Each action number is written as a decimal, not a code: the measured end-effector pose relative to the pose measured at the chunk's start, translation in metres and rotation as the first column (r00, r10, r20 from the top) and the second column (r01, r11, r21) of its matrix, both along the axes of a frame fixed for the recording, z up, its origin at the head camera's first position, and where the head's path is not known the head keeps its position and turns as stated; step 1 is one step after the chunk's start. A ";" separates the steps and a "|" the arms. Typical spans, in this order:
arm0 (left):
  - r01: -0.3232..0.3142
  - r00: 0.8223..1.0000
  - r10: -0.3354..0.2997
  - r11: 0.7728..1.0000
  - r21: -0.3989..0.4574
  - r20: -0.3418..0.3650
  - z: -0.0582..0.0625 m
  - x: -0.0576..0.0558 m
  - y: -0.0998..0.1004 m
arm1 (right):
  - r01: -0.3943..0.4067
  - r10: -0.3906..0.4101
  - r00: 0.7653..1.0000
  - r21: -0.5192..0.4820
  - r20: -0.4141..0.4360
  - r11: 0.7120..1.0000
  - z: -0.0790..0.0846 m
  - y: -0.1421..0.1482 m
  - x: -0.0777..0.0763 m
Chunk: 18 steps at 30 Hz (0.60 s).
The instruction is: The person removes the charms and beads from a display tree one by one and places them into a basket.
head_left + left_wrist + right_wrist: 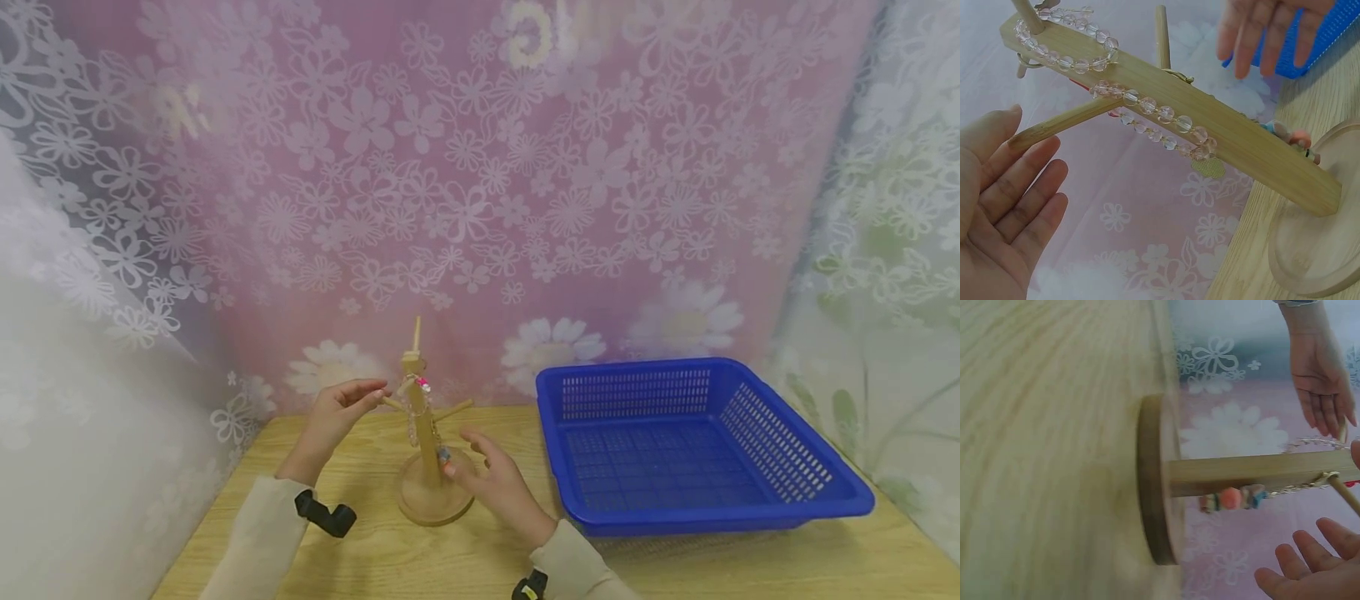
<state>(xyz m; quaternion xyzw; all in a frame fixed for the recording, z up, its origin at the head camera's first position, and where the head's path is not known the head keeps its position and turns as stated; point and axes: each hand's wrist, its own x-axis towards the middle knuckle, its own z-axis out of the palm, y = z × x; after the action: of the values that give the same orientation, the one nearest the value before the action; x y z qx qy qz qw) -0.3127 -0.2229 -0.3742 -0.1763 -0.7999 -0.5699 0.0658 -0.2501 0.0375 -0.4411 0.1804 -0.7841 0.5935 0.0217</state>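
A wooden jewelry stand [427, 446] with short pegs stands upright on its round base. My left hand [333, 421] is at the tip of its left peg [1063, 120], the peg's end between thumb and index finger, the other fingers loosely extended. From that peg hangs a clear and pale pink bead bracelet [1166, 114]. A similar bead bracelet [1066, 64] loops around a peg higher on the post. My right hand [502, 492], fingers spread and holding nothing, is beside the post near a chain bracelet with coral and turquoise beads [1230, 499], which hangs from the right peg [1344, 495].
A blue plastic basket [705, 521] sits on the wooden table [360, 567] to the right of the stand. Behind the table hangs a pink flowered curtain [465, 208], and pale cloth [97, 400] closes off the left side.
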 end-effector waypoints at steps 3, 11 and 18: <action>-0.006 1.000 0.007 1.000 0.030 -0.013 -0.002 -0.002 0.002 | 0.000 0.001 1.000 -0.049 0.010 0.999 -0.009 -0.003 -0.003; -0.021 1.000 0.023 0.995 0.097 -0.019 -0.007 -0.002 0.005 | 0.043 -0.026 0.994 -0.156 0.109 0.987 -0.029 -0.010 -0.013; -0.059 0.998 0.055 0.992 0.111 0.038 -0.008 0.000 0.006 | 0.052 -0.019 0.990 -0.235 0.139 0.971 -0.038 -0.015 -0.014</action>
<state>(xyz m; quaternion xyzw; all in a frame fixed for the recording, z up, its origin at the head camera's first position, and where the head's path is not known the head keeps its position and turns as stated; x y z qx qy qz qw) -0.3125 -0.2173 -0.3824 -0.1396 -0.7725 -0.6147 0.0777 -0.2640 0.0225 -0.4787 0.1215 -0.7100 0.6936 0.0004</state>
